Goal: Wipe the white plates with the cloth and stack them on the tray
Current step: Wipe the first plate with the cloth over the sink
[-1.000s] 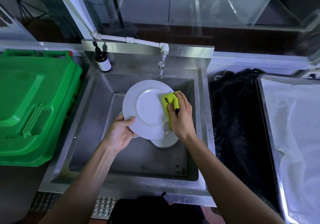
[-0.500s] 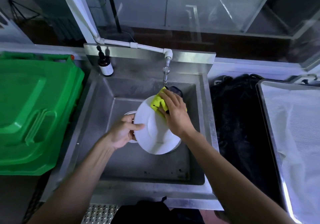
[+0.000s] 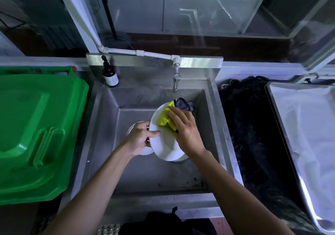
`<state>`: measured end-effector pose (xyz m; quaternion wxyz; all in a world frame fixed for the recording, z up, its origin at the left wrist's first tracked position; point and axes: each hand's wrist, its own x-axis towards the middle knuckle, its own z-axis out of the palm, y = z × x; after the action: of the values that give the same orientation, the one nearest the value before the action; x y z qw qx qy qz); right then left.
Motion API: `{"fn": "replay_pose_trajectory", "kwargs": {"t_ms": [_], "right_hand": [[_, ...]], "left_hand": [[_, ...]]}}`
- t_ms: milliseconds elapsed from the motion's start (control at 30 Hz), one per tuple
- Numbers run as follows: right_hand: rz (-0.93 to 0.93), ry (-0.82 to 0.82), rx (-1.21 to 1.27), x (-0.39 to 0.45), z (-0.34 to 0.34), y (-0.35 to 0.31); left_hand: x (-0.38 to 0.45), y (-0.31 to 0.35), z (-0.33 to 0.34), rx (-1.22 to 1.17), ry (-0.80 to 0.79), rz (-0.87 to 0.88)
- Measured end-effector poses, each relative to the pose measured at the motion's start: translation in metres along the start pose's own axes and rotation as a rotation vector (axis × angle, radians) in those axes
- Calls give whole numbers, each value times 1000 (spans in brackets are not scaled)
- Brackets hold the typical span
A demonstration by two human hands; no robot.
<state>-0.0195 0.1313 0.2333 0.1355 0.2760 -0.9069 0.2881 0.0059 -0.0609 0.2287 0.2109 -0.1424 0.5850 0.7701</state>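
Over the steel sink [image 3: 101,144] I hold a white plate [image 3: 163,147] tilted on edge. My left hand [image 3: 139,138] grips its left rim, thumb across the face. My right hand [image 3: 184,129] presses a yellow-green cloth [image 3: 164,119] with a dark grey part against the plate's upper face, fingers curled over the cloth. More white plates [image 3: 179,159] lie in the sink under the held one, mostly hidden. The metal tray [image 3: 282,125] lined with white sheet stands at the right.
A tap [image 3: 175,81] hangs above the sink's back wall, and a dark pump bottle [image 3: 109,75] stands at the back left corner. A green bin lid [image 3: 36,131] lies left of the sink. Black netting [image 3: 250,135] fills the gap between sink and tray.
The plate has turned from facing me to tilted on edge and dropped lower in the sink. My right hand with the cloth moved from the plate's right side to its upper part.
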Motion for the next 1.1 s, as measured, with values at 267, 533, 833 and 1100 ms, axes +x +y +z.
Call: {"fn": "replay_pose_trajectory", "kwargs": {"t_ms": [267, 533, 833, 1100], "right_hand": [[129, 12, -89, -9, -9, 17], [216, -2, -50, -35, -35, 39], [312, 63, -134, -72, -91, 89], [371, 180, -183, -122, -168, 168]], "left_hand": [[18, 8, 10, 52, -127, -34], [35, 16, 43, 56, -238, -44], [57, 8, 120, 166, -324, -80], [77, 7, 251, 467, -321, -17]]}}
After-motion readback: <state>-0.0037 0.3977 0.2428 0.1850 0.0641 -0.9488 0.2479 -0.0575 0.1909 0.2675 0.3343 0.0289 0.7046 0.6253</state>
